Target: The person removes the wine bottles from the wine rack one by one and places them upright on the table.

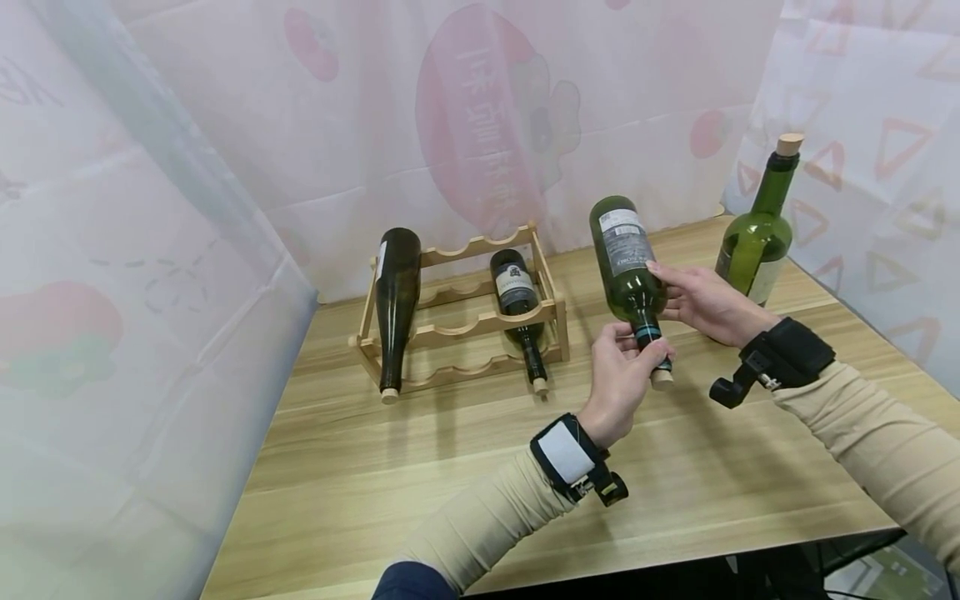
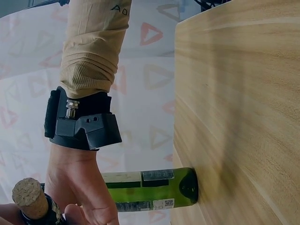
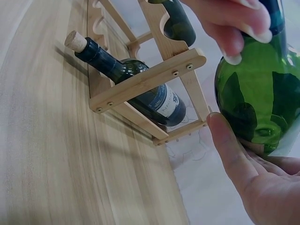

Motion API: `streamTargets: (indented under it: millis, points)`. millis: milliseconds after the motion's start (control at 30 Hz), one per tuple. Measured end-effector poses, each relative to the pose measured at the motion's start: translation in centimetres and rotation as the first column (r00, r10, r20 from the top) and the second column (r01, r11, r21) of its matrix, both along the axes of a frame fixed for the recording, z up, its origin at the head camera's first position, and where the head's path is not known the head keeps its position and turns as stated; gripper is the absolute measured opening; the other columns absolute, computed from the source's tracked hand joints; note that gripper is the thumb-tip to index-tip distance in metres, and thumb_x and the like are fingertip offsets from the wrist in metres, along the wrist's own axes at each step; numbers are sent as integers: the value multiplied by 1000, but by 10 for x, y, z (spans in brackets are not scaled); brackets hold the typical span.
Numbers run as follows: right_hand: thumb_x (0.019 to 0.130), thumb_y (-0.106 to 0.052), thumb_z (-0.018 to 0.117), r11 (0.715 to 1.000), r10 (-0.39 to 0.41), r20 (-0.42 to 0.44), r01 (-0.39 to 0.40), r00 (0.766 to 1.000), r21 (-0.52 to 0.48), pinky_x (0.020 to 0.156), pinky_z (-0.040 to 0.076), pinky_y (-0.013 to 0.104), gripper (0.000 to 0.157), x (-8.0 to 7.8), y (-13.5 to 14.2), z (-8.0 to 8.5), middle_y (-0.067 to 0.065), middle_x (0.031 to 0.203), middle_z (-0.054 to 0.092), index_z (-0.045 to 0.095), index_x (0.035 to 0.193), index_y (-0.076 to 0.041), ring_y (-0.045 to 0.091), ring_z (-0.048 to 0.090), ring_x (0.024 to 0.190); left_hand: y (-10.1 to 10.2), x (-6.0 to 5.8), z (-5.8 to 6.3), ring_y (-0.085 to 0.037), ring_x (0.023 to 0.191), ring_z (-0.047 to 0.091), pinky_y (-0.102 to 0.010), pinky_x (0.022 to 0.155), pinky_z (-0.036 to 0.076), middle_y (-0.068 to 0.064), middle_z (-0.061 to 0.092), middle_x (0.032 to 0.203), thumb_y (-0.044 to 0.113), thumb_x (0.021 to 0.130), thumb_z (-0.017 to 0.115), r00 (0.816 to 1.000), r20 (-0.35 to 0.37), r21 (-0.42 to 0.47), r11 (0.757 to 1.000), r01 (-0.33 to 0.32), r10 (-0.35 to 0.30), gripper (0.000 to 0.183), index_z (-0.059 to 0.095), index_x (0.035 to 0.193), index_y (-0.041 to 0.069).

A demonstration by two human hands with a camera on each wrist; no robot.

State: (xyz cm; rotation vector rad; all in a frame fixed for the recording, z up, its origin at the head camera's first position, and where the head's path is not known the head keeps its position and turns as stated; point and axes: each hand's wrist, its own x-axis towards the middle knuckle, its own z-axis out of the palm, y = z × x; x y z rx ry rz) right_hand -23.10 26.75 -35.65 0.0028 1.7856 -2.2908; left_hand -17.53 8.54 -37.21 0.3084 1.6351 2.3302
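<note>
Above a light wood-grain table [image 1: 322, 475] backed by pale printed cloth [image 1: 360, 158], a corked green glass bottle [image 1: 628, 279] is tilted neck-down, neck gripped by the left hand [image 1: 618, 375], body by the right hand [image 1: 711, 300].

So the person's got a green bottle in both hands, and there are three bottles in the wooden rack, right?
Not three: the head view shows two in the wooden rack, a left bottle and a right bottle. The left hand and right hand do both hold a green bottle.
</note>
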Motion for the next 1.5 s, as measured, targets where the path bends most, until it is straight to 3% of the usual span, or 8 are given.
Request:
streamTargets:
  millis: [167, 367, 567, 733, 833, 1100, 1233, 1500]
  points:
    - [100, -31, 51, 1000, 1, -5, 0, 1000, 14, 86, 55, 24, 31, 1, 1, 0, 1, 102, 66, 50, 118, -6, 9, 65, 95, 1, 0, -1, -12, 70, 63, -16, 57, 52, -4, 63, 81, -3, 85, 64, 1000, -3, -9, 1000, -4, 3, 32, 48, 112, 2]
    - [101, -32, 50, 999, 4, -6, -3, 1000, 32, 86, 55, 24, 32, 1, 3, -1, 0, 104, 66, 51, 119, -6, 9, 64, 97, 3, 0, -1, -13, 71, 64, -17, 57, 53, -5, 62, 84, -3, 85, 65, 1000, 10, -24, 1000, -15, 16, 30, 50, 109, 3]
    - [101, -35, 48, 997, 9, -3, -9, 1000, 79, 86, 54, 22, 52, 1, 4, -2, -3, 105, 65, 35, 135, 2, 6, 63, 99, 3, 1, 0, -12, 71, 64, -18, 58, 54, -6, 61, 86, -2, 85, 66, 1000, 14, -30, 999, -12, 12, 30, 50, 110, 3]
    - [101, -32, 49, 999, 7, -4, -7, 1000, 47, 86, 55, 23, 31, 2, 5, -3, -2, 103, 66, 52, 119, -7, 7, 64, 97, 4, 2, 0, -13, 72, 64, -20, 60, 55, -7, 61, 87, -3, 86, 65, 1000, 18, -30, 999, -14, 15, 30, 50, 110, 3]
    - [101, -31, 50, 1000, 0, -2, 0, 1000, 27, 86, 55, 23, 26, 2, 5, -3, -1, 102, 67, 53, 115, -9, 8, 64, 97, 4, 1, -1, -14, 73, 65, -22, 63, 57, -8, 61, 88, -4, 86, 65, 1000, 24, -23, 1000, -13, 14, 30, 49, 111, 3]
    - [101, -32, 48, 999, 2, 2, -2, 1000, 40, 86, 55, 24, 50, 2, 6, -4, -1, 102, 66, 33, 133, 3, 8, 64, 97, 6, 1, -2, -14, 72, 65, -22, 62, 57, -8, 62, 87, -5, 87, 64, 1000, 18, -17, 1000, -11, 11, 29, 49, 110, 2]
    - [101, -32, 49, 1000, 1, 1, -1, 1000, 26, 86, 55, 24, 44, 3, 7, -4, -1, 102, 66, 39, 128, 0, 8, 64, 97, 7, 2, -2, -15, 72, 65, -22, 63, 57, -10, 62, 86, -5, 87, 63, 1000, 15, -11, 1000, -11, 12, 28, 49, 110, 2]
    - [101, -30, 50, 1000, -6, -5, 6, 1000, -5, 84, 56, 25, 23, 3, 7, -5, 1, 99, 68, 66, 100, -13, 9, 66, 95, 8, 3, -3, -16, 73, 66, -25, 66, 59, -9, 63, 86, -6, 86, 64, 999, 26, -2, 1000, -20, 20, 30, 49, 112, 1]
